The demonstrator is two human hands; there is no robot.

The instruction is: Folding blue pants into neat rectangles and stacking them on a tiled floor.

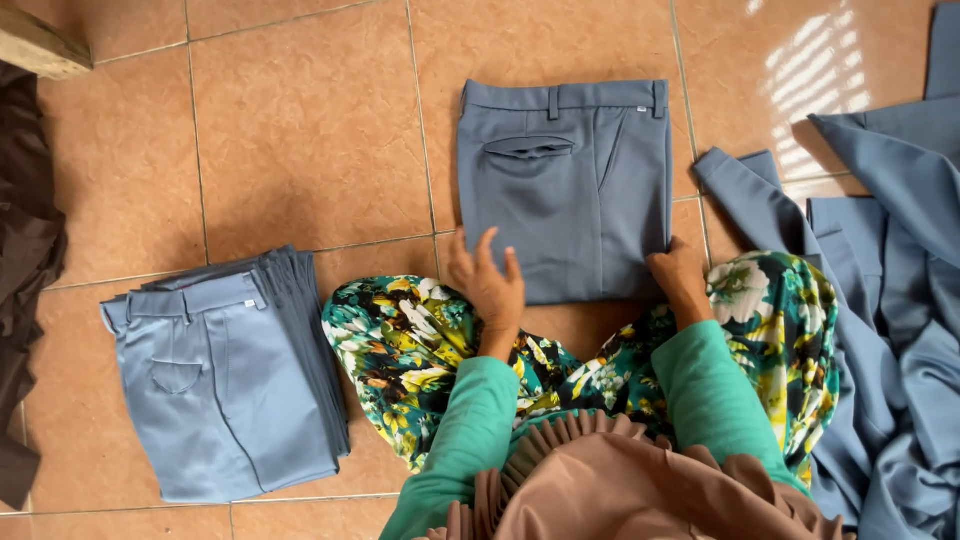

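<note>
Currently, a folded pair of grey-blue trousers (565, 190) is laid flat on the tiled floor (310, 130), directly ahead of the knees, waistband away from the person. Its lower fold is pressed by the right hand (678, 275), whose fingers are curled down onto the near right corner of the cloth. The left hand (488, 282) is raised at the near left corner with its fingers spread and released; nothing is gripped by it, though whether the fingertips touch the fabric cannot be told.

A stack of folded trousers (235, 380) is set on the floor to the left, and a heap of unfolded grey-blue garments (890, 300) is spread to the right.

Only one corner is weighted, so the fold could probably be pulled askew if the cloth is dragged from that side. The layers could likely slip apart if the bundle is lifted by one edge. The loose heap lies just beside the right corner and could be snagged along with it.
</note>
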